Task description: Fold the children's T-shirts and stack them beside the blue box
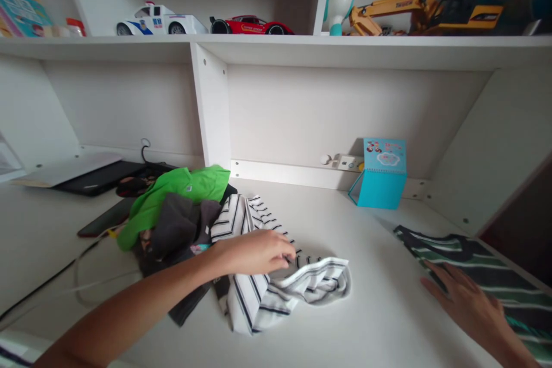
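In the head view my left hand [265, 251] reaches over a crumpled white shirt [252, 302] with black stripes in the middle of the desk. Its fingers are curled down at the cloth, their tips partly hidden, and seem to pinch it. My right hand [470, 302] lies with its fingers stretched out on a green and dark striped shirt [483, 261], which is spread flat at the desk's right side. Left of the white shirt is a heap of clothes, with a bright green garment [172, 198] on top and a dark grey garment [176, 227] beside it.
A blue desk calendar [382, 187] stands at the back by a power strip [348, 162]. Cables [77, 264] and a black laptop [97, 177] lie at left. The shelf above holds a white toy car [157, 21], a red toy car [252, 25] and a yellow toy excavator [420, 11].
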Action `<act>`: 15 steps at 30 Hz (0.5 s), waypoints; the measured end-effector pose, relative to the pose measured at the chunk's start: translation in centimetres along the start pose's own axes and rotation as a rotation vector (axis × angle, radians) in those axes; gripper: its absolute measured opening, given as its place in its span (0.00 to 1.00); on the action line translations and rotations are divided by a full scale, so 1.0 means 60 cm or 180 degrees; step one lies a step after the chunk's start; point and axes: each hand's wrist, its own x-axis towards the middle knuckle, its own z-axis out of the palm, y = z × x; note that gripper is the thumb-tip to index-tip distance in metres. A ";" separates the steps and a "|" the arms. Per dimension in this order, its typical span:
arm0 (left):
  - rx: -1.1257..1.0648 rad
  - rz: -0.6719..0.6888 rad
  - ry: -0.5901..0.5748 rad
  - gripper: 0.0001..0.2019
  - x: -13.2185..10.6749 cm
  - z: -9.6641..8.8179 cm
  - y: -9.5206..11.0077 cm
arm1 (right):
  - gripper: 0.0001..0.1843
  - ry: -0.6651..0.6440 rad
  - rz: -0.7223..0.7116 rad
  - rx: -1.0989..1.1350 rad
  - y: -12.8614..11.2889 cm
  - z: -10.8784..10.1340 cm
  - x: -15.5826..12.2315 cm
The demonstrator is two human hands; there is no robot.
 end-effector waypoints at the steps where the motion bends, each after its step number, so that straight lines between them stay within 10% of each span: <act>1: 0.0050 -0.0216 0.0150 0.10 -0.002 0.001 -0.016 | 0.24 -0.0152 -0.0089 0.0106 -0.028 -0.006 0.008; 9: 0.0126 -0.0888 -0.0588 0.07 -0.025 0.052 -0.072 | 0.20 -0.1859 -0.1333 0.1409 -0.343 -0.069 0.071; 15: -0.0522 -0.0606 -0.0774 0.17 -0.047 0.063 -0.016 | 0.11 -0.1864 -0.1652 0.1087 -0.404 -0.062 0.112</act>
